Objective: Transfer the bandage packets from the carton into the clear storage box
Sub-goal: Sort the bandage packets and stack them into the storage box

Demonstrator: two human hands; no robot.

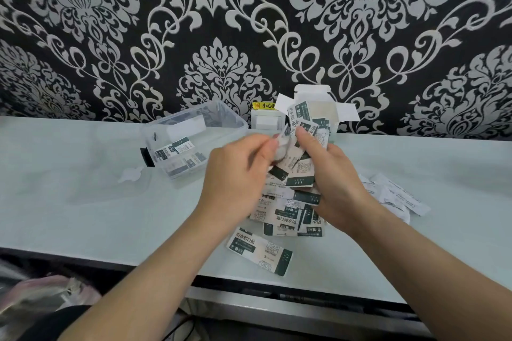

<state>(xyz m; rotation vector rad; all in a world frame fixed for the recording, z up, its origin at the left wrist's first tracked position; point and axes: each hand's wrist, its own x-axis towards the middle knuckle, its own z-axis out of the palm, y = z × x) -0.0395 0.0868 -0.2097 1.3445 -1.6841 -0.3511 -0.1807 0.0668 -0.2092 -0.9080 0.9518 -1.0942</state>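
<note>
My right hand (329, 174) grips a fanned bunch of green-and-cream bandage packets (300, 124), held upright over the counter. My left hand (241, 171) pinches one packet at the left edge of that bunch. Below both hands lies a loose pile of packets (288, 216), and one strip of packets (260, 250) rests nearest the front edge. The white carton (311, 93) stands open behind the bunch, flaps spread, against the wall. The clear storage box (230, 116) sits to the left, lid off, with a few packets inside.
The clear lid (110, 183) with its white knob lies flat left of the box. A white wall socket (266, 120) with a yellow label sits behind the box. White sachets (393, 194) lie on the right. The counter's front edge (110, 259) runs below my forearms.
</note>
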